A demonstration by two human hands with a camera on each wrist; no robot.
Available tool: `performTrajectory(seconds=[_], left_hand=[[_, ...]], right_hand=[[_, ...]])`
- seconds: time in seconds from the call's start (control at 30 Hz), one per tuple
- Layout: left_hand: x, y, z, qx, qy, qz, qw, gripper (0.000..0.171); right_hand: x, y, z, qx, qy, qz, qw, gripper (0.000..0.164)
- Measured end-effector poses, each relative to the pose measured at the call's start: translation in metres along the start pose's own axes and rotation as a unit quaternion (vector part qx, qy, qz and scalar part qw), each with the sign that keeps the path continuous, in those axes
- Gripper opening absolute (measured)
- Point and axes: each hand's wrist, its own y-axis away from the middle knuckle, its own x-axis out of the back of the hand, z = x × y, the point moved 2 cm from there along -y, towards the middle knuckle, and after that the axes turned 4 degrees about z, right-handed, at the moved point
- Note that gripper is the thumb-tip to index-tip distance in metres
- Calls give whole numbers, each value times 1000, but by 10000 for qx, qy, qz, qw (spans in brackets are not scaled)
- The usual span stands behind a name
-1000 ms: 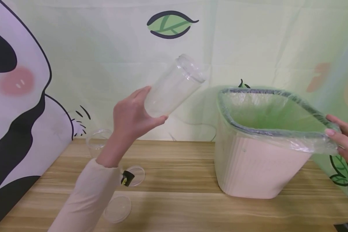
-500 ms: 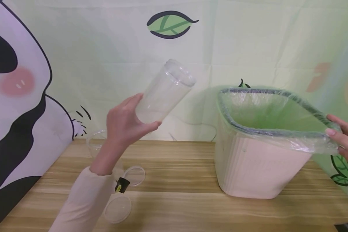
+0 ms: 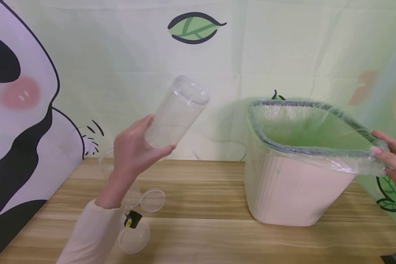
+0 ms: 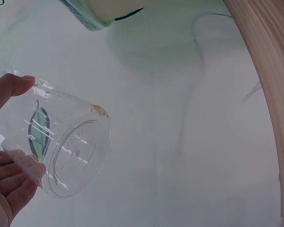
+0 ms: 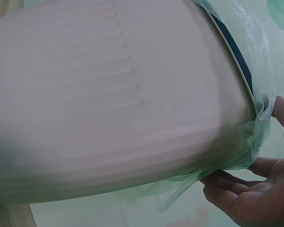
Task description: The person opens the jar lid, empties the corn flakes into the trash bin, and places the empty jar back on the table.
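Observation:
My left hand [image 3: 132, 148] grips a clear plastic cup [image 3: 179, 113] around its lower part and holds it in the air, tilted with the rim up and to the right. The left wrist view shows the ringed base of that cup [image 4: 80, 151] and a yellow-brown spot near it. At the right, my right hand [image 3: 393, 157] holds the corner of the bin's rim, thumb and fingers on the thin plastic liner [image 3: 343, 163]. Green-tinted liner [image 5: 246, 137] hangs over the edge of the pale pink bin [image 3: 303, 194], which stands tilted on the table.
Another clear cup [image 3: 106, 161] stands behind the left forearm, mostly hidden. Two clear round lids lie on the wood-grain table [image 3: 201, 234]: a farther lid [image 3: 153, 200] and a nearer lid [image 3: 134, 238]. Behind hangs a printed cloth [image 3: 283, 47].
My left hand has moved left and down with the cup, away from the bin, and the cup has turned a little more upright. The right hand and the bin have stayed put.

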Motion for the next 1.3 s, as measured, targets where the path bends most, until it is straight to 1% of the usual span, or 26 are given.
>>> performTrajectory(seconds=[0.1,0.37,0.5,0.6,0.7,0.77,0.83,1.0,1.03,1.07,1.1,1.2,1.27,1.3], left_hand=[[1,3,-3,17,37,67,10000,75],[4,11,-9,59,63,236,9997,76],[7,15,-12,113,133,305,9994,77],[9,18,-14,168,104,326,9993,77],[11,20,-16,232,125,325,9991,77],[12,22,-18,267,189,323,9989,76],[14,24,-20,303,283,340,9986,76],[17,28,-24,376,411,420,9976,74],[18,29,-24,396,437,425,9974,73],[19,30,-25,414,440,424,9973,73],[19,31,-25,436,455,420,9971,73],[22,33,-26,528,516,394,9965,74],[23,35,-27,582,573,385,9959,73],[24,36,-28,611,614,387,9955,73]], right_hand=[[0,0,0,-3,-59,10,10000,60],[-3,3,-5,-118,71,10,9999,61],[-2,3,-4,-176,379,18,9991,61],[0,3,-2,-198,584,30,9981,59],[2,3,0,-177,630,38,9978,59],[2,3,0,-171,647,46,9977,59],[2,3,0,-175,896,78,9958,58],[-1,3,-1,-136,1106,152,9937,57],[-2,4,-1,-127,1094,153,9938,57],[-2,3,-1,-107,943,138,9954,57],[-2,4,-1,-109,903,132,9958,57],[-2,4,0,-64,1088,86,9940,56],[-2,3,1,-37,1026,64,9947,56],[-2,3,1,-22,1089,58,9940,56]])
